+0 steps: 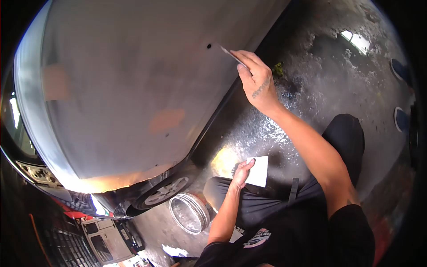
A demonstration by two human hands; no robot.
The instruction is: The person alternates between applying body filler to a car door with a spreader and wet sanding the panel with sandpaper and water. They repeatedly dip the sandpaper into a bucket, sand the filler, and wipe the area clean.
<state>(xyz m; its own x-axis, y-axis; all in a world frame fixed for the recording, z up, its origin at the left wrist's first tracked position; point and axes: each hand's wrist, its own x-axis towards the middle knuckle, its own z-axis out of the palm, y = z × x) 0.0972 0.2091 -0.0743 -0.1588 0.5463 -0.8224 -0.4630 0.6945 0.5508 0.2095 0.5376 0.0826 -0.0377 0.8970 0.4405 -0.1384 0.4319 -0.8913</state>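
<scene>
The grey panel of a car [129,75] fills the upper left, with a small dark hole near my right hand [259,84]. That hand is closed around a thin flat spreader [233,57], whose far edge is right at the panel surface beside the hole. Orange-tan patches [168,119] show on the grey. Lower down, near my knee, my left hand [242,172] pinches a white rectangular card [258,171] with the thumb over its face.
A round bucket [189,213] stands on the floor by the car's wheel [167,191]. The concrete floor [267,129] looks wet in places. Two dark shoes [400,120] are at the far right edge. A light-coloured vehicle [106,242] stands at the lower left.
</scene>
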